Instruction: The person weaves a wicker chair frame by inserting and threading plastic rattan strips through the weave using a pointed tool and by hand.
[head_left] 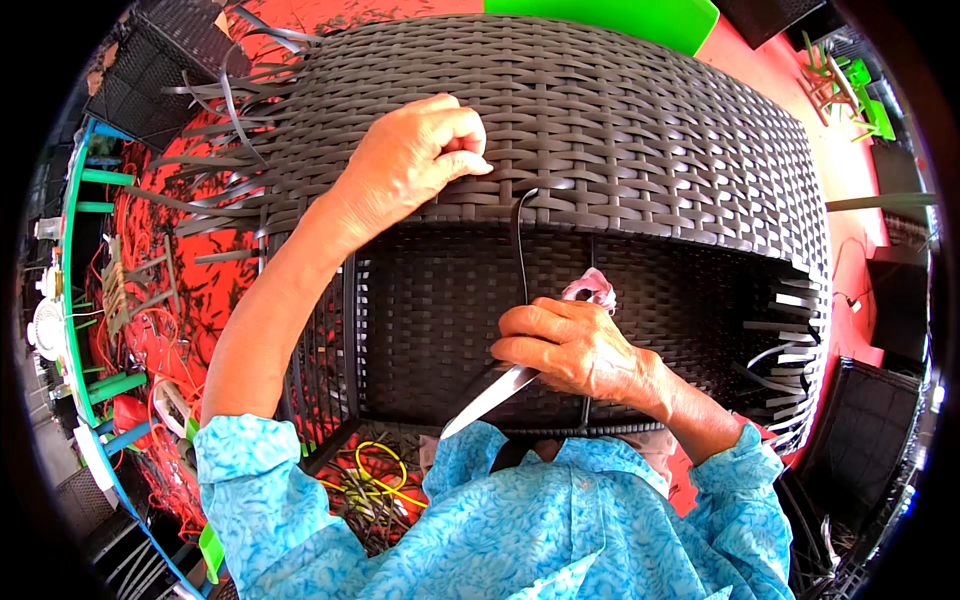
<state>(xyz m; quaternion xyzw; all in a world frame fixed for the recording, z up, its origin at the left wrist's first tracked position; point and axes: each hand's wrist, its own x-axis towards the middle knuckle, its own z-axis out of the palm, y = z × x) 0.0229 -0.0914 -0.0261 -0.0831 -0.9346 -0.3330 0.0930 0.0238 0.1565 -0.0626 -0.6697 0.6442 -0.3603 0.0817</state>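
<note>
A large dark brown woven wicker piece point(560, 110) fills the middle of the view, its open hollow side toward me. My left hand point(420, 150) is closed, thumb against curled fingers, at the top surface near its front edge; anything pinched there is hidden. In front of the hollow, my right hand point(575, 348) grips a knife. The knife's bare blade point(492, 400) points down and left, and pink cloth point(592, 288) shows above the fist, seemingly around the handle end. A loose dark strip point(519, 240) curves from the woven edge down toward my right fingers.
Loose strip ends point(215, 165) stick out at the wicker's left, and more cut ends point(795, 330) at its right. Yellow cord point(385, 480) and scraps lie on the red floor below. A bright green panel point(610, 20) stands beyond, and a green-edged rack point(75, 260) at far left.
</note>
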